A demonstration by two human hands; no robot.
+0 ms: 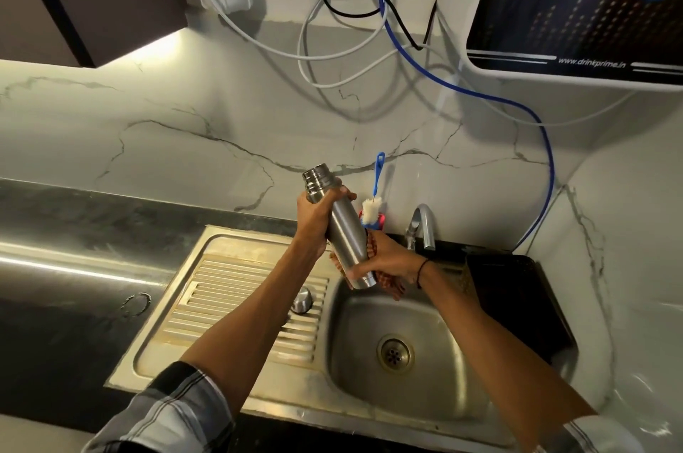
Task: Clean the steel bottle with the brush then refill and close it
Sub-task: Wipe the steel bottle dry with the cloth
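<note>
Head view: the sink (436,393) basin lies open below both hands. Above it, the tilted steel bottle (342,231) is gripped near its neck by the left hand (314,220); the right hand (384,264) clasps its base. The brush (373,201) stands just behind the right hand, near the tap (421,227).

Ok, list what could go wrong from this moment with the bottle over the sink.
1. The steel bottle is held tilted above the sink basin; if the left hand or right hand slips on the smooth steel, it could drop and dent.
2. The cap sits loose on the ribbed drainboard and might get knocked into the basin.
</note>
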